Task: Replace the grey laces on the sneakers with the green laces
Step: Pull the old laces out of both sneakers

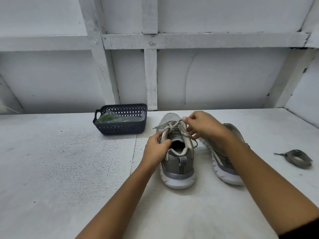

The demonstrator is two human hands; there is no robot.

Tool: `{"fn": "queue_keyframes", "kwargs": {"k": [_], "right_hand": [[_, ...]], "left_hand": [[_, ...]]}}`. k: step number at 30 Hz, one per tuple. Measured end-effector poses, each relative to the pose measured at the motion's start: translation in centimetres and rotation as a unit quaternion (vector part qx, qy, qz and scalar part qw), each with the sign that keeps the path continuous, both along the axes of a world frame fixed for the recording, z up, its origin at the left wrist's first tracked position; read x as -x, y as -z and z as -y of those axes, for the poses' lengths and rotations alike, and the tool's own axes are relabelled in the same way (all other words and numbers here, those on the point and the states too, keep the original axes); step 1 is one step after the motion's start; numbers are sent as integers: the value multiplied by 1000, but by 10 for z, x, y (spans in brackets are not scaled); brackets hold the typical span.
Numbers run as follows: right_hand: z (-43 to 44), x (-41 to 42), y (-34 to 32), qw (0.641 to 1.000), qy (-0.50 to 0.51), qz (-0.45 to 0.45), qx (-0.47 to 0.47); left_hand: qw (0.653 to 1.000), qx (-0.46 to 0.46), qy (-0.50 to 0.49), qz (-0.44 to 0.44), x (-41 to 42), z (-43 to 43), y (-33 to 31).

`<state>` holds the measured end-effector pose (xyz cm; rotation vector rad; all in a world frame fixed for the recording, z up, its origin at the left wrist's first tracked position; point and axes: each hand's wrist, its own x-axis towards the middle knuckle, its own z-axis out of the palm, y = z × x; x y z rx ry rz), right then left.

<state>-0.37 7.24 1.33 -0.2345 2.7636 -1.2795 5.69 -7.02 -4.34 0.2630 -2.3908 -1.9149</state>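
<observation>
Two grey sneakers stand on the white table. The left sneaker (177, 161) is heel toward me and still carries its grey lace (172, 125), loosened across the tongue. My left hand (156, 149) grips the sneaker's collar at its left side. My right hand (202, 125) pinches the grey lace above the eyelets. The right sneaker (222, 159) lies tilted beside it, partly hidden under my right forearm. A removed grey lace (295, 158) lies coiled on the table at the right. Green laces (107, 119) in clear wrapping sit inside a dark basket (120, 130).
The dark plastic basket stands at the back of the table, left of the sneakers. A white wall with wooden beams (151, 80) rises right behind the table's far edge. The white table surface (69, 161) stretches out to the left.
</observation>
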Motion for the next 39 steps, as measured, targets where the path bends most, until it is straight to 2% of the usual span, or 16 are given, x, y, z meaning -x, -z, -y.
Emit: {"fn": "queue_keyframes", "kwargs": {"k": [1,3,7,10,12,15,17,20,23,25,28,30,32,34,36,39], "right_hand": [[-3,-1,-3,999,-14,41,9],[-5,-2,-4,997,-33,51,-38],[-1,4,0,970,-7,-119,-210],[-1,7,2,948,43,-220,-226],[1,4,5,951,41,-201,-230],[-3,1,3,992,1,-29,-126],[-6,-1,-1,994,-36,24,-97],[-8,1,-5,996,-16,-17,-85],[-8,9,-10,982,68,-145,-97],[-6,10,-11,976,89,-180,-88],[-4,4,-8,998,49,-43,-25],[-6,-1,-7,999,-6,34,-30],[-7,-4,-9,997,-42,39,-57],[-8,-1,-8,998,-31,29,-37],[-9,5,-7,998,26,17,59],[-12,15,-15,978,117,-39,171]], "left_hand": [[1000,-2,-1,-1,0,0,0],[1000,-1,-6,0,0,0,1],[1000,4,-3,1,0,1,2],[1000,-1,0,-2,1,2,3],[1000,-2,3,-7,2,2,4],[1000,-5,-1,-15,3,2,5],[1000,-7,-2,-15,3,1,5],[1000,-13,-1,-12,2,1,5],[1000,-8,2,-13,2,1,6],[1000,-8,0,-12,2,2,6],[1000,-12,-4,-8,1,0,4],[1000,-9,-5,-9,1,-1,3],[1000,-10,-8,-11,2,-1,4],[1000,-11,-8,-14,3,0,5],[1000,-9,-9,-17,4,1,7],[1000,-5,-12,-22,5,1,8]]}}
